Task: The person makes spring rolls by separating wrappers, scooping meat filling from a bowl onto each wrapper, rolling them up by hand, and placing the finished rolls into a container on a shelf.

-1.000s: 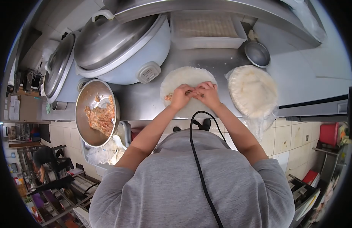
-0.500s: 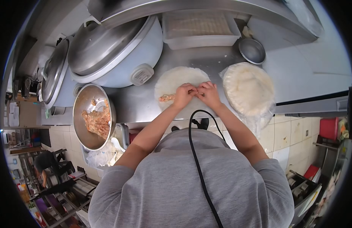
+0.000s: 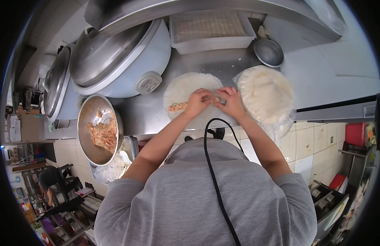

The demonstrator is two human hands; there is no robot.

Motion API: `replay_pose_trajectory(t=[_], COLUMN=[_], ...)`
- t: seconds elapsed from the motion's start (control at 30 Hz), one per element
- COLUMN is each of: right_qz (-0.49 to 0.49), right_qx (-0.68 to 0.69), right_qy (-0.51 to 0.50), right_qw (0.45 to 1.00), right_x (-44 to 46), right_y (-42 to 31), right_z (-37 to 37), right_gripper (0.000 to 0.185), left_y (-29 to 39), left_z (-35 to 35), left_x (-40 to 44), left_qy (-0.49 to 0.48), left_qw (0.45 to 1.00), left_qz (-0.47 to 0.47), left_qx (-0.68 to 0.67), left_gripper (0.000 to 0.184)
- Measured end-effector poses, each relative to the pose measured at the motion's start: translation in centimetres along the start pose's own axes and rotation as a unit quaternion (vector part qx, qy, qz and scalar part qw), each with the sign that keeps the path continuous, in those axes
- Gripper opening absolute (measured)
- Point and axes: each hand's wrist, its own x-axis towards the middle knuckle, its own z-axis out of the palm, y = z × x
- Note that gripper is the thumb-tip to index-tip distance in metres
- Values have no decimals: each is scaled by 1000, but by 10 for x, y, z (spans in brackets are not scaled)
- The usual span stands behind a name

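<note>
Across the whole scene, a metal table [image 3: 151,112] is being taken up by kitchen gear, its brushed surface being dulled by smears and dotted with pale crumbs. The far left is being filled by a large cooker [image 3: 130,76], round, pale blue, being capped by a domed steel lid. Beside the right hand, a stack of wrappers [image 3: 270,96] is being held in crinkled clear plastic, its edges being ruffled all round. At the back, flat pale rows are being kept in a white tray [image 3: 214,46]. On the left, a deep steel bowl [image 3: 95,151] is being tilted by its resting place, and coarse, wet orange-pink meat [image 3: 104,134] is being held against its wall.

Now the middle: a thin, round, off-white wrapper [image 3: 194,83] is being kept flat on the table, and over it the left hand [image 3: 197,103] and the right hand [image 3: 232,102] are being held close together, just apart. The right thumb and fingers are being kept parted around the filling [image 3: 176,107]; whether it is being gripped by the left cannot be told. A lumpy strip is being formed across the wrapper, part of it being hidden by the left hand. For a good result, light fingertip pressure is being called for, lumps being evened into one thickness, the delicate sheet being spared any drag or tear.
</note>
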Motion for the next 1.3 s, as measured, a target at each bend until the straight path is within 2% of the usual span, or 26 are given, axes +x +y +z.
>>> replay_pose_trajectory(t=[0.03,0.1,0.23,0.33,0.43,0.5,0.53,0.6,0.63,0.7,0.83,0.93,1.0,1.03,1.1,1.13,1.2,1.23,1.3], right_qz=[1,-38,-56,-5,-32,-43,-43,-43,-45,-21,-30,-16,3,-3,8,2,13,6,-13], right_qx=[0,-17,-30,-24,-42,-51,-50,-62,-61,-54,-39,-56,-37,-36,-26,-26,-23,-23,11], right_qy=[0,-83,-68,-73,-89,-138,-139,-131,-132,-173,-173,-195,-204,-208,-204,-208,-197,-201,-188], right_qw=[1000,996,996,997,995,988,988,988,988,983,984,979,978,977,979,978,980,979,982], right_x=[0,-1,0,3,5,7,7,9,10,9,12,15,16,17,22,27,41,48,65], right_y=[3,15,22,14,14,18,17,15,15,17,21,15,11,9,6,5,-1,-7,-22], right_z=[0,2,0,-9,-9,-7,-9,-14,-15,-19,-13,-20,-23,-24,-26,-28,-32,-32,-32], right_gripper=[12,15,21,24,19,24,24,23,23,22,23,26,29,29,32,32,33,33,33], left_y=[1,3,0,-2,-4,-4,-2,5,5,3,-14,-18,-24,-27,-28,-25,-19,-19,-18], left_z=[-1,-2,2,5,13,15,13,1,-7,-30,-72,-94,-101,-103,-105,-107,-109,-109,-110], left_x=[0,-2,-3,-2,-6,-4,-5,-10,-14,-27,-58,-72,-78,-81,-82,-82,-81,-83,-88], left_qy=[-1,-20,-48,-27,-30,-45,-45,-43,-41,-56,-22,-13,13,18,9,16,34,42,45], left_qw=[1000,999,996,995,997,992,992,991,991,988,989,990,988,988,988,987,990,990,986], left_qz=[0,17,8,59,6,19,18,2,1,-61,-104,-100,-45,-48,-126,-129,-48,-51,-150], left_qx=[0,42,76,80,72,115,115,125,125,128,104,95,145,146,92,93,126,127,62], left_gripper=[15,16,16,17,21,37,37,53,53,63,61,58,56,56,53,53,47,47,42])
